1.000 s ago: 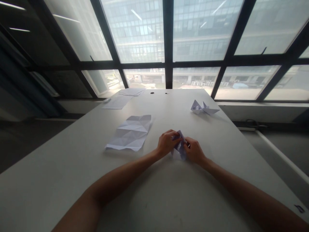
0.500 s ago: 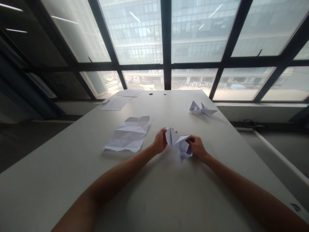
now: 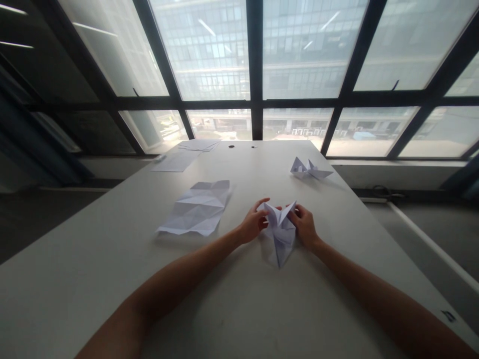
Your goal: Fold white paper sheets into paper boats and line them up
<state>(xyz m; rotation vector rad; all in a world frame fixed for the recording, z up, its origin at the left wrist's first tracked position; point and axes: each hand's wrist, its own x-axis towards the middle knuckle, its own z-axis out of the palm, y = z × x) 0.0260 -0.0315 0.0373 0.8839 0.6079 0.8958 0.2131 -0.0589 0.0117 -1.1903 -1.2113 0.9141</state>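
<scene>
Between my hands is a folded white paper figure (image 3: 280,233), with two peaks pointing away from me and one long point toward me. My left hand (image 3: 254,224) has its fingers curled at the figure's left peak, the thumb and a fingertip on the paper. On the other side my right hand (image 3: 304,227) pinches the right peak; some of its fingers are hidden behind the paper. To the left lies a creased, unfolded sheet of paper (image 3: 198,207).
Farther right on the white table (image 3: 232,299) sits a folded paper boat shape (image 3: 309,169) with pointed ends. Flat paper sheets (image 3: 175,162) lie at the far left. Large windows (image 3: 217,50) rise beyond the table's far edge.
The paper figure has turned so that its long point faces me, and its two peaks stand apart. My left hand's fingers have shifted along its edge. The view has moved slightly.
</scene>
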